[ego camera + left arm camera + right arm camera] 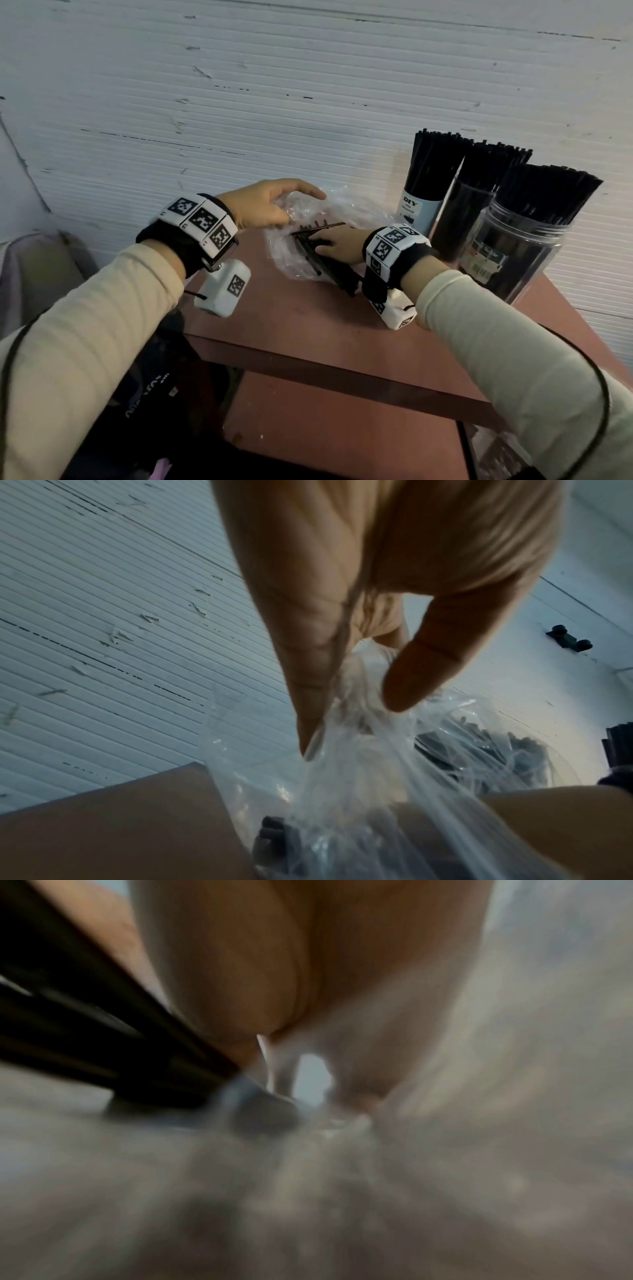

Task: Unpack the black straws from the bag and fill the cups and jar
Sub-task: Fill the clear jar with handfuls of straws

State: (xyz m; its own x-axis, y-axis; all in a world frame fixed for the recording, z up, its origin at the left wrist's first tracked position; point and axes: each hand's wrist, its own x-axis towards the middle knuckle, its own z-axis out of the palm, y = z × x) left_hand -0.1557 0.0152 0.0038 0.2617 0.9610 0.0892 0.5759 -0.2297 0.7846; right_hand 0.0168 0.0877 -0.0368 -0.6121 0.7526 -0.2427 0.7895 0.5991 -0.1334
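Note:
A crumpled clear plastic bag (pixel 346 212) lies on the reddish-brown table (pixel 274 325) and holds several loose black straws (pixel 320 228). My left hand (pixel 294 212) pinches the bag's left edge; the left wrist view shows the film (pixel 342 791) between finger (pixel 315 696) and thumb (pixel 411 674). Inside the bag, my right hand (pixel 325 245) grips a small bundle of straws (pixel 85 1042) that sticks out behind the wrist. At the right stand a pale DIY cup (pixel 419 209), a black cup (pixel 459 222) and a clear jar (pixel 513 253), each packed with upright black straws.
A white ribbed wall (pixel 239 102) rises directly behind the table. The table's front edge (pixel 308 356) has a lower shelf (pixel 342 428) beneath it. A dark bag (pixel 147 394) lies on the floor at the lower left, and a grey seat (pixel 37 274) stands at the far left.

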